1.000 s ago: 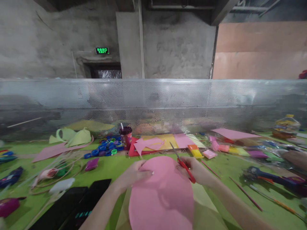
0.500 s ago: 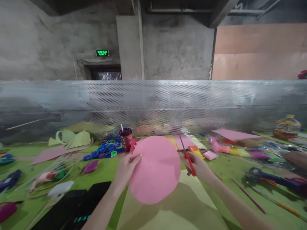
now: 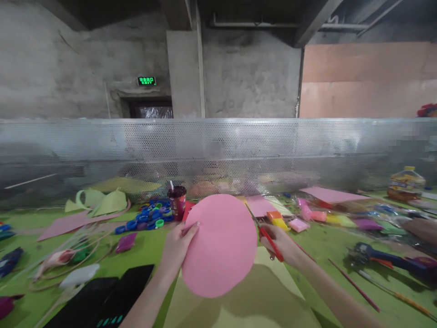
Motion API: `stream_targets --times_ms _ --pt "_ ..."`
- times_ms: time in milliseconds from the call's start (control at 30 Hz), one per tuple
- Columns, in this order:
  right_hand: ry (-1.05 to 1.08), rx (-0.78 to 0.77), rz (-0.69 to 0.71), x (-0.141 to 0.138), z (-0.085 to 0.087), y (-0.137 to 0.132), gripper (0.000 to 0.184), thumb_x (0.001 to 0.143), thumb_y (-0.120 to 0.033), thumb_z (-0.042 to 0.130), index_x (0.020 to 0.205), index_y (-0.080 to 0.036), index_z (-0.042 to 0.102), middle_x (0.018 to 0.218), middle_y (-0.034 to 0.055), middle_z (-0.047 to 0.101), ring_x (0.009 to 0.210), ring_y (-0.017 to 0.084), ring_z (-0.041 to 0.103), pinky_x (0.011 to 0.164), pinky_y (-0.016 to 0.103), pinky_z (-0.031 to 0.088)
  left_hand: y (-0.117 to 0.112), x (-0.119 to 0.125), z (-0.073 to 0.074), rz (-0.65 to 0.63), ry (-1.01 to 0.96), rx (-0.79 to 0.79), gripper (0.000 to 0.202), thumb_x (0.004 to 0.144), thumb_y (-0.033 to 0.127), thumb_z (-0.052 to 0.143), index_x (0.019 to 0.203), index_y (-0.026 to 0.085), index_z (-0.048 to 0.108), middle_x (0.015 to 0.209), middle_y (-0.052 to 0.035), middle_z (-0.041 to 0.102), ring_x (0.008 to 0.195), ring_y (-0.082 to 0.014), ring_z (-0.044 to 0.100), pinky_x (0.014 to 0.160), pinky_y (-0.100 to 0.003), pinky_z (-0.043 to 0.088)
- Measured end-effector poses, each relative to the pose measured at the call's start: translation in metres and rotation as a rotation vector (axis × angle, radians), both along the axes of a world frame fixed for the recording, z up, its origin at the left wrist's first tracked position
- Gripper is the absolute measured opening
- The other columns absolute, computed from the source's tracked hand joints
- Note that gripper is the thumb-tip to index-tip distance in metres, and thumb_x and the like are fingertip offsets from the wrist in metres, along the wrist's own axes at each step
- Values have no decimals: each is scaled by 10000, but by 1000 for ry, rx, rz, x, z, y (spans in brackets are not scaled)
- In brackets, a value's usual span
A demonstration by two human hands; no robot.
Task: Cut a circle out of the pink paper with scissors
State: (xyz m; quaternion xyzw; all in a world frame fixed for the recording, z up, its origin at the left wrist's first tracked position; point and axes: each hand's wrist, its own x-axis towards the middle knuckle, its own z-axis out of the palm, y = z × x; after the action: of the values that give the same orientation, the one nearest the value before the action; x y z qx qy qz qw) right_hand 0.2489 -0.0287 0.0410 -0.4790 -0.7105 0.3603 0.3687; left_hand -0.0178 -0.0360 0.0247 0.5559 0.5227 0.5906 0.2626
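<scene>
A round pink paper disc (image 3: 220,248) is held up by its left edge, pinched between the thumb and fingers of my left hand (image 3: 182,241). My right hand (image 3: 278,241) grips red-handled scissors (image 3: 271,239) just right of the disc, their blades pointing up and left by its upper right edge. Whether the blades touch the paper I cannot tell. Below the disc lies a large pale yellow sheet (image 3: 239,312) on the green table, with the disc's shadow on it.
Behind stand a dark lidded cup (image 3: 177,205) with a straw and many blue bottle caps (image 3: 146,217). A black device (image 3: 102,296) lies at left, a blue glue gun (image 3: 392,259) at right. Clay packs (image 3: 277,219) sit beyond my right hand. A perforated metal screen (image 3: 218,141) spans the back.
My right hand has turned the scissors, so the blades now lean left toward the disc's edge. The disc's upper left edge, jagged before, now shows smooth. The view has shifted slightly.
</scene>
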Motion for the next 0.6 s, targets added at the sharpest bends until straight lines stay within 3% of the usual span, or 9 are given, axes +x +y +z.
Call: stream_targets --times_ms 300,600 --pt "0 34 58 1 -6 4 110 650 -255 440 718 -168 441 554 -75 390 377 43 386 335 180 390 -2 4 -1 -48 -72 -18 455 673 512 572 897 121 641 873 -99 687 794 -265 624 652 -318 465" --pt "13 36 82 0 -5 2 118 644 -243 428 729 -165 453 557 -75 395 376 38 381 341 171 386 -1 4 -2 -39 -68 -41 437 672 516 573 845 120 640 822 -91 682 763 -254 621 636 -308 459"
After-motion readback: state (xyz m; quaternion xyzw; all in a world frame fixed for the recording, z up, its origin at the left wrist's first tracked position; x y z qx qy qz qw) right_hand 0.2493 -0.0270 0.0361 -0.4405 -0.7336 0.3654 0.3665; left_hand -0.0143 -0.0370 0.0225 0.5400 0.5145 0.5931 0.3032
